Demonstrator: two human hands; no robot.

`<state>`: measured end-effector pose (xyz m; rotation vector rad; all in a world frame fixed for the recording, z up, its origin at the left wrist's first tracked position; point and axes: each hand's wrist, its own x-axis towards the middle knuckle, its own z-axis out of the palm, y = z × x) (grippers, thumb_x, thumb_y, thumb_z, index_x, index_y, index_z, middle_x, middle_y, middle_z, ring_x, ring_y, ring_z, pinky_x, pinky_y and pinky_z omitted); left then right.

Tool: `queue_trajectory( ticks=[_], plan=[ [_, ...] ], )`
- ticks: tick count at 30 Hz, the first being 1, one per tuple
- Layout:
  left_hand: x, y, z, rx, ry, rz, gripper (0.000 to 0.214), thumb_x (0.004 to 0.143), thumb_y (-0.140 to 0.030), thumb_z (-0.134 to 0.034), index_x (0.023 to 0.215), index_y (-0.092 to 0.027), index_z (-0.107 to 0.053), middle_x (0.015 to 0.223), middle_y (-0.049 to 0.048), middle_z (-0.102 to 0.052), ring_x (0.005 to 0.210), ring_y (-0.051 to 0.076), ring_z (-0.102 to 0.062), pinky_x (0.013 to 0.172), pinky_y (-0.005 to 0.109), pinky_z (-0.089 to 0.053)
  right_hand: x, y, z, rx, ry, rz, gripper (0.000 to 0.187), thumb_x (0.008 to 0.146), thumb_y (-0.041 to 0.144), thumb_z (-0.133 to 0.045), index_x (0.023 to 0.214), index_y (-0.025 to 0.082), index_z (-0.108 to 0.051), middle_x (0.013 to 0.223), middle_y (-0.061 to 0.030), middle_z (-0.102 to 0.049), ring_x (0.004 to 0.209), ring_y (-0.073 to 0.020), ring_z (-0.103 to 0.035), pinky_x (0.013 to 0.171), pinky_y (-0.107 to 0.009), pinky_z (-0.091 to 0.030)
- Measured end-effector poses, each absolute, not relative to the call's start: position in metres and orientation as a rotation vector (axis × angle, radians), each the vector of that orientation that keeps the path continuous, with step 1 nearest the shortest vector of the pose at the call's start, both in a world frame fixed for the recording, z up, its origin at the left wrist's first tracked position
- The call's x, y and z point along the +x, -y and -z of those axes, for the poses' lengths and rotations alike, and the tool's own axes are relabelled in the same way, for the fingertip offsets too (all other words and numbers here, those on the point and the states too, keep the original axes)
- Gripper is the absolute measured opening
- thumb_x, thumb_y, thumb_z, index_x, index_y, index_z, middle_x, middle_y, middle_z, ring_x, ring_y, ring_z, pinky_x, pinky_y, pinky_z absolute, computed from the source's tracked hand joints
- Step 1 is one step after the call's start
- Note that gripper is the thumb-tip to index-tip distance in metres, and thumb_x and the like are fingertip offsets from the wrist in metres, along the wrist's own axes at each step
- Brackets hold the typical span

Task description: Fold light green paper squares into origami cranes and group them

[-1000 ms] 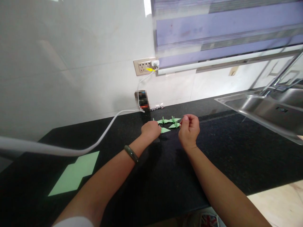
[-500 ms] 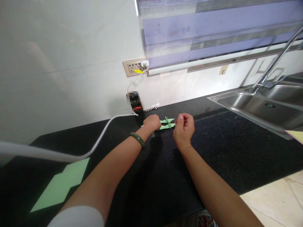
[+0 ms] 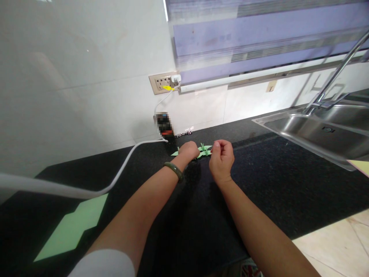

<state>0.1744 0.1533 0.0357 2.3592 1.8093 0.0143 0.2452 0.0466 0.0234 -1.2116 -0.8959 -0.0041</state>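
Observation:
Two light green folded paper cranes lie close together between my hands on the black countertop, the far crane [image 3: 203, 147] just behind the near crane [image 3: 205, 153]. My left hand [image 3: 189, 151], with a dark green bangle on its wrist, is closed at their left wings; its fingertips are hidden. My right hand [image 3: 222, 158] pinches with thumb and forefinger at the right wing tip of the near crane. Part of another green folded paper [image 3: 175, 153] sticks out left of my left hand.
Flat green paper sheets [image 3: 72, 227] lie at the left, below a white cable [image 3: 123, 169]. A pixelated dark object [image 3: 165, 125] and a bead string [image 3: 184, 134] stand by the wall. A steel sink [image 3: 300, 127] and a yellow paper corner [image 3: 359, 166] are at the right.
My left hand has shifted a little to the right along the cranes, uncovering more green paper on its left. My right hand has edged slightly left, narrowing the gap.

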Motion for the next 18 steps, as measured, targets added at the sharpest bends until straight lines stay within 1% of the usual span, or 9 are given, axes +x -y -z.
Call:
queue_trajectory(
  ticks=[2,4,6,8,10,13,15,18],
  plan=[
    [0.173,-0.152,-0.035,2.375,-1.795,-0.021,0.043,0.069,-0.042,-0.053,0.096,-0.011,-0.062,0.101,0.0198,-0.062,0.091,0.027,-0.059,0.069,0.030,-0.045,0.245,-0.047,-0.023,-1.217,0.888,0.009,0.017,0.081,0.030,-0.041,0.086,0.017,-0.051,0.073,-0.0018,-0.053,0.066,-0.0137,-0.051,0.063,-0.027,-0.041],
    [0.170,-0.151,-0.034,2.397,-1.779,-0.033,0.054,0.065,-0.054,-0.052,0.097,-0.011,-0.062,0.100,0.0196,-0.062,0.091,0.028,-0.058,0.069,0.030,-0.045,0.245,-0.047,-0.023,-1.217,0.881,0.009,0.017,0.081,0.030,-0.041,0.086,0.017,-0.051,0.072,-0.0013,-0.053,0.065,-0.0130,-0.051,0.062,-0.026,-0.041],
    [0.166,-0.150,-0.035,2.417,-1.767,-0.045,0.065,0.062,-0.064,-0.047,0.097,-0.011,-0.062,0.099,0.0198,-0.062,0.091,0.029,-0.058,0.069,0.031,-0.044,0.245,-0.048,-0.022,-1.212,0.872,0.008,0.017,0.081,0.030,-0.041,0.086,0.017,-0.051,0.071,-0.0008,-0.053,0.063,-0.0125,-0.051,0.062,-0.026,-0.041],
    [0.159,-0.150,-0.037,2.431,-1.765,-0.056,0.072,0.062,-0.070,-0.039,0.096,-0.010,-0.062,0.098,0.0203,-0.062,0.090,0.030,-0.058,0.067,0.031,-0.044,0.247,-0.050,-0.022,-1.206,0.857,0.006,0.018,0.081,0.031,-0.041,0.085,0.016,-0.050,0.070,-0.0005,-0.053,0.062,-0.0123,-0.050,0.061,-0.026,-0.040],
    [0.151,-0.148,-0.039,2.442,-1.770,-0.067,0.076,0.064,-0.072,-0.031,0.095,-0.010,-0.063,0.096,0.0207,-0.062,0.089,0.030,-0.058,0.066,0.031,-0.043,0.250,-0.051,-0.021,-1.208,0.835,0.006,0.019,0.081,0.032,-0.040,0.086,0.016,-0.050,0.069,-0.0002,-0.052,0.060,-0.0121,-0.049,0.060,-0.025,-0.040],
    [0.132,-0.140,-0.042,2.460,-1.766,-0.077,0.074,0.069,-0.069,-0.025,0.091,-0.010,-0.064,0.093,0.0198,-0.063,0.086,0.028,-0.059,0.064,0.030,-0.042,0.259,-0.055,-0.019,-1.231,0.799,0.004,0.022,0.081,0.033,-0.038,0.087,0.016,-0.049,0.066,0.0007,-0.051,0.057,-0.0118,-0.048,0.059,-0.025,-0.039],
    [0.115,-0.130,-0.043,2.474,-1.760,-0.083,0.071,0.071,-0.066,-0.026,0.086,-0.010,-0.066,0.091,0.0188,-0.064,0.085,0.027,-0.059,0.063,0.029,-0.041,0.267,-0.058,-0.017,-1.272,0.775,0.004,0.024,0.082,0.034,-0.035,0.089,0.015,-0.048,0.064,0.0010,-0.050,0.056,-0.0120,-0.047,0.058,-0.025,-0.039],
    [0.083,-0.108,-0.043,2.487,-1.741,-0.079,0.061,0.074,-0.061,-0.029,0.075,-0.014,-0.067,0.082,0.0135,-0.065,0.075,0.023,-0.060,0.058,0.027,-0.039,0.278,-0.063,-0.011,-1.426,0.817,-0.010,0.029,0.083,0.034,-0.030,0.094,0.013,-0.048,0.069,-0.0020,-0.053,0.060,-0.0140,-0.049,0.060,-0.026,-0.039]
  ],
)
